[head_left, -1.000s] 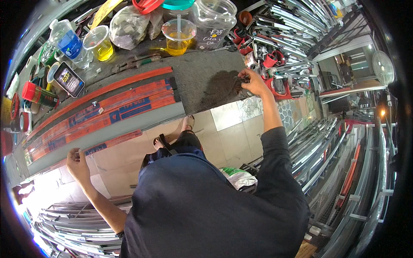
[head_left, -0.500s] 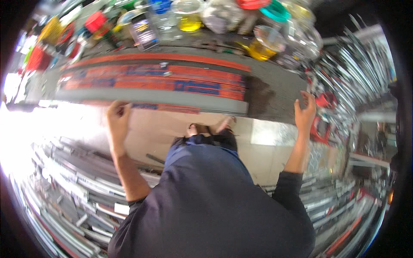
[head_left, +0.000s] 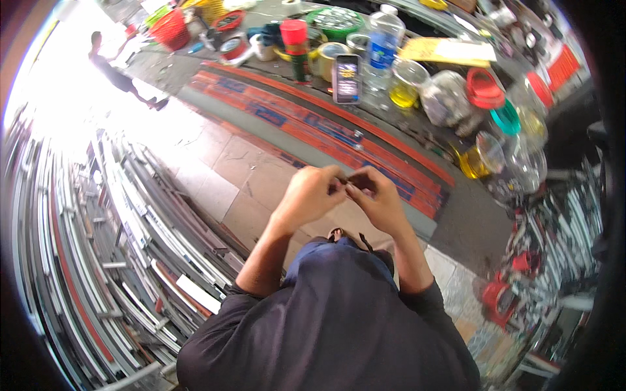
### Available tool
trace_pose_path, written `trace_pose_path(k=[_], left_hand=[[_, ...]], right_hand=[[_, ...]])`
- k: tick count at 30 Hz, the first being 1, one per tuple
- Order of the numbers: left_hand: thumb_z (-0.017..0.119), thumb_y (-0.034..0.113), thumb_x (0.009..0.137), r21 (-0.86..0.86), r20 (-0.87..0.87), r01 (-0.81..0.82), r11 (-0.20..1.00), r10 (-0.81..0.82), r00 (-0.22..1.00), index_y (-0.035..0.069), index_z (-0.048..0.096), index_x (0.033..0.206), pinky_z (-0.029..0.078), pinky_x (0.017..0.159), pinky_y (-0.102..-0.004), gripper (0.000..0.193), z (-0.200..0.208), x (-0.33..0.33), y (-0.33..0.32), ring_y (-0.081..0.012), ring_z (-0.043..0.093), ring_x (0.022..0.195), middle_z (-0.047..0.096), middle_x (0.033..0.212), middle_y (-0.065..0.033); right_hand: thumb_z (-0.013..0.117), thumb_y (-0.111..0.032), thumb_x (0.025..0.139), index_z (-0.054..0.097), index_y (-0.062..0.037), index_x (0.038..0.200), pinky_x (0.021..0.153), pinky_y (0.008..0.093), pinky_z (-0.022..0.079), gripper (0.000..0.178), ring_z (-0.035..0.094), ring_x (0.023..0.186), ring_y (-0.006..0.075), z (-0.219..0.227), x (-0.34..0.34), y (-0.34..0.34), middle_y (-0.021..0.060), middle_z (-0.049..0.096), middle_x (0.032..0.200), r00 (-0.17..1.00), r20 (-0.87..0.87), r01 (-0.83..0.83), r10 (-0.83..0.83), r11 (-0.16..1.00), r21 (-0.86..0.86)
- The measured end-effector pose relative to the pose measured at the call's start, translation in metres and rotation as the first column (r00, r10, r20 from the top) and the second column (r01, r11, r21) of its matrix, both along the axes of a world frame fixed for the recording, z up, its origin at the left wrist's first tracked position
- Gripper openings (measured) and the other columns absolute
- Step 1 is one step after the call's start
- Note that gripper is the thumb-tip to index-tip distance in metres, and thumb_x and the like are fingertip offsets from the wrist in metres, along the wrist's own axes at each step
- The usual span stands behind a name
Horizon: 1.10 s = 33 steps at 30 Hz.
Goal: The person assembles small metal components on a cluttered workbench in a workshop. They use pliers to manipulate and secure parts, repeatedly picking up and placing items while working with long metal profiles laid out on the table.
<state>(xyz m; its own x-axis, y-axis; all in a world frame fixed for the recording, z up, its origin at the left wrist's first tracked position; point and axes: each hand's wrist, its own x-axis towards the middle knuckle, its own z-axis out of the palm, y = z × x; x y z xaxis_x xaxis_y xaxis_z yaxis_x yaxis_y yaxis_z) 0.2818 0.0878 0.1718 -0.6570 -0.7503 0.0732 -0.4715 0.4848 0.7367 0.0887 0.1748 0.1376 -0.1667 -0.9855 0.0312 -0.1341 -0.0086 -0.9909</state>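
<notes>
My left hand (head_left: pixel 308 195) and my right hand (head_left: pixel 380 201) are raised in front of my chest, fingertips meeting. Between them they pinch a small dark piece (head_left: pixel 343 184), too small to identify. Both hands hover above the tiled floor, just short of the near edge of the long workbench (head_left: pixel 417 225). Orange and blue strips (head_left: pixel 326 133) lie along the bench top beyond my hands. My dark sleeves are pushed up the forearms.
On the bench stand a phone (head_left: pixel 347 78), a water bottle (head_left: pixel 383 45), a red spray can (head_left: pixel 297 45) and several jars (head_left: pixel 450 98). Metal profiles (head_left: pixel 130 215) are stacked on the left, more at right. Another person (head_left: pixel 117 72) stands far off, upper left.
My hands have left the bench, where they were spread wide apart, and come together in front of my chest. The view has swung left along the bench.
</notes>
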Motion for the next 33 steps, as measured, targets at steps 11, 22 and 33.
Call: trace_pose_path(k=[11, 22, 33], left_hand=[[0.079, 0.026, 0.091, -0.067, 0.108, 0.017, 0.998, -0.009, 0.994, 0.006, 0.076, 0.11, 0.061, 0.082, -0.0498, 0.027, -0.009, -0.001, 0.012, -0.0395, 0.079, 0.092, 0.081, 0.093, -0.0163], [0.081, 0.016, 0.087, -0.101, 0.114, -0.023, 0.995, 0.035, 0.993, 0.007, 0.078, 0.105, 0.061, 0.071, -0.0427, 0.021, 0.001, -0.051, 0.002, -0.0329, 0.078, 0.078, 0.077, 0.083, -0.0144], [0.089, 0.027, 0.082, -0.351, -0.003, -0.162, 0.922, 0.172, 0.985, 0.009, 0.084, 0.109, 0.06, 0.095, -0.0457, 0.032, -0.09, -0.085, -0.067, -0.031, 0.073, 0.112, 0.08, 0.115, -0.0109]], right_hand=[[0.079, -0.021, 0.108, 0.078, 0.0027, 0.106, 0.081, 0.0313, 0.059, 0.023, 0.075, 0.086, 0.0139, -0.02, -0.019, -0.001, 0.0081, 0.08, 0.091, 0.967, 0.195, -0.198, 0.162, 0.963, 0.183], [0.075, -0.012, 0.108, 0.074, 0.0008, 0.106, 0.075, 0.0273, 0.056, 0.013, 0.069, 0.082, 0.0087, -0.054, -0.054, -0.021, 0.0029, 0.075, 0.091, 0.947, 0.27, -0.199, 0.171, 0.977, 0.077], [0.07, -0.011, 0.105, 0.072, -0.0001, 0.101, 0.084, 0.0334, 0.057, 0.012, 0.07, 0.086, 0.0141, -0.053, -0.091, -0.048, 0.0063, 0.073, 0.091, 0.951, 0.308, 0.01, -0.007, 1.0, -0.01]])
